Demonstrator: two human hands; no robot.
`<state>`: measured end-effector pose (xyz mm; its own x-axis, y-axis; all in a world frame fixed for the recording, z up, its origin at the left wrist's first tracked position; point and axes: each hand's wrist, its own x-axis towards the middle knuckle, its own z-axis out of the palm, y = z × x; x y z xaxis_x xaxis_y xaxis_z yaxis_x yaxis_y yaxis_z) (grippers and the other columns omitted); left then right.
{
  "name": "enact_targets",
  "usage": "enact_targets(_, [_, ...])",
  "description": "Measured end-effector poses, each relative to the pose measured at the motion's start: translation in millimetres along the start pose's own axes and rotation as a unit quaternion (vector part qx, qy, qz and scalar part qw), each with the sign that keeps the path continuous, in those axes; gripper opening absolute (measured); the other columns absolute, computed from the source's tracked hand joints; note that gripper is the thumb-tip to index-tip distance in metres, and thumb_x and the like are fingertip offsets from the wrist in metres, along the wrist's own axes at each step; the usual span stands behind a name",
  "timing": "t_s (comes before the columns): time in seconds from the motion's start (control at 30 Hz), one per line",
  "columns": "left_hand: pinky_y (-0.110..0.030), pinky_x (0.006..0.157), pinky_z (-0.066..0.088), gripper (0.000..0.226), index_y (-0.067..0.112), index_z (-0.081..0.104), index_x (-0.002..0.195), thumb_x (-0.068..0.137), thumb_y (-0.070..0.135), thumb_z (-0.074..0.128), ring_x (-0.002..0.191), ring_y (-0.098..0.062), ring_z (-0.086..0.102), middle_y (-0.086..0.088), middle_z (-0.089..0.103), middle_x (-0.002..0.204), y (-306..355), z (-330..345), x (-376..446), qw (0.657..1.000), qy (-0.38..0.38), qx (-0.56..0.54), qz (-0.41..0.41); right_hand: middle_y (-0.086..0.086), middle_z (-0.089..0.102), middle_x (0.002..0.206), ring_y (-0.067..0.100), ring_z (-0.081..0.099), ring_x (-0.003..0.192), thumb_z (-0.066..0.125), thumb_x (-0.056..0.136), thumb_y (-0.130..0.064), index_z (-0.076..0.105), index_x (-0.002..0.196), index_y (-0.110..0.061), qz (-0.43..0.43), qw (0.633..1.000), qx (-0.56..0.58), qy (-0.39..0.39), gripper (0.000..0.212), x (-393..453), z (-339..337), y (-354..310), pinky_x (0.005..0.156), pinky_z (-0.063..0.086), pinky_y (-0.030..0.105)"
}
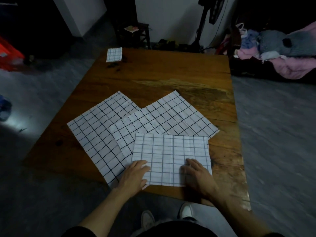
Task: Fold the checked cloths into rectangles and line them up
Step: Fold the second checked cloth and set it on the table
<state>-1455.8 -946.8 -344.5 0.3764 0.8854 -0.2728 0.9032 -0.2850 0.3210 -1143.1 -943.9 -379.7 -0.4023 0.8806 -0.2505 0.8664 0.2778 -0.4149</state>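
A white checked cloth folded once into a rectangle (171, 151) lies near the front edge of the wooden table (171, 74). My left hand (136, 174) rests flat on its near left corner, and my right hand (196, 173) presses flat on its near right part. Under and behind it lie two unfolded checked cloths, one on the left (95, 130) and one behind at the right (172, 115), both turned diagonally and overlapping. A small folded checked cloth (114, 54) sits at the table's far left corner.
Small dark bits (113, 65) lie beside the small folded cloth. A dark chair (135, 31) stands beyond the table. Pink and grey laundry (280, 53) is heaped at the right. A red box (8, 55) sits on the floor at the left. My white shoes (167, 216) show below the table edge.
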Motion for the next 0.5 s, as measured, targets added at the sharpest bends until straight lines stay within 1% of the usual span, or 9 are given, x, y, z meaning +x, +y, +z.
enact_targets(0.07, [-0.038,0.113,0.032,0.05,0.025,0.054,0.134,0.087,0.028,0.068,0.135,-0.018,0.034,0.002,0.038,0.149,-14.3,-1.4,-5.9,1.0,0.006,-0.002,0.002,-0.002,0.035,0.153,0.023,0.031,0.142,0.067,0.082,-0.044,0.051,0.136,-0.031,0.024,1.0,-0.001,0.008,0.057,-10.8,-2.9,4.2,0.109,0.042,0.044])
enact_targets(0.1, [-0.038,0.113,0.033,0.049,0.025,0.055,0.133,0.086,0.027,0.07,0.134,-0.018,0.035,0.002,0.04,0.148,-19.4,-1.6,-8.2,1.0,0.007,-0.001,0.005,-0.001,0.035,0.153,0.023,0.03,0.142,0.066,0.084,-0.044,0.051,0.136,-0.03,0.032,0.999,-0.004,0.015,0.056,-15.6,-5.7,4.0,0.109,0.041,0.044])
enact_targets(0.23, [-0.032,0.11,0.031,0.05,0.027,0.053,0.134,0.086,0.031,0.069,0.134,-0.015,0.034,0.004,0.038,0.149,-32.1,-3.8,-10.5,1.0,0.003,0.012,0.027,0.001,0.028,0.156,0.024,0.028,0.144,0.061,0.091,-0.038,0.049,0.139,-0.027,0.081,0.996,-0.017,0.015,0.051,-22.9,-12.2,-4.1,0.112,0.032,0.037])
enact_targets(0.33, [-0.031,0.107,0.036,0.049,0.026,0.055,0.13,0.084,0.035,0.07,0.13,-0.014,0.037,0.005,0.039,0.146,-35.5,-9.3,-7.2,0.998,-0.02,0.03,0.041,-0.002,0.022,0.158,0.021,0.023,0.145,0.057,0.094,-0.026,0.045,0.141,-0.03,0.113,0.993,-0.024,0.005,0.048,-23.0,-14.6,-10.1,0.114,0.028,0.033])
enact_targets(0.4, [-0.032,0.104,0.039,0.05,0.025,0.055,0.127,0.082,0.036,0.072,0.126,-0.014,0.039,0.006,0.042,0.142,-36.3,-14.0,-4.8,0.997,-0.033,0.04,0.051,-0.003,0.021,0.157,0.02,0.023,0.144,0.058,0.091,-0.015,0.044,0.142,-0.03,0.121,0.992,-0.024,0.001,0.055,-22.0,-14.9,-11.9,0.113,0.028,0.031])
enact_targets(0.43, [-0.033,0.103,0.04,0.05,0.025,0.056,0.126,0.08,0.036,0.073,0.124,-0.014,0.04,0.006,0.043,0.14,-36.3,-15.8,-3.8,0.997,-0.035,0.046,0.056,-0.003,0.021,0.157,0.02,0.023,0.143,0.059,0.09,-0.013,0.043,0.142,-0.031,0.123,0.992,-0.024,0.002,0.057,-22.4,-14.9,-12.3,0.113,0.029,0.03])
enact_targets(0.5, [-0.034,0.1,0.042,0.048,0.025,0.056,0.122,0.079,0.034,0.075,0.12,-0.013,0.041,0.006,0.044,0.136,-36.4,-17.7,-3.3,0.996,-0.035,0.057,0.065,-0.002,0.022,0.157,0.019,0.024,0.142,0.058,0.091,-0.016,0.041,0.142,-0.032,0.125,0.992,-0.026,0.003,0.057,-25.7,-15.7,-12.6,0.112,0.03,0.029])
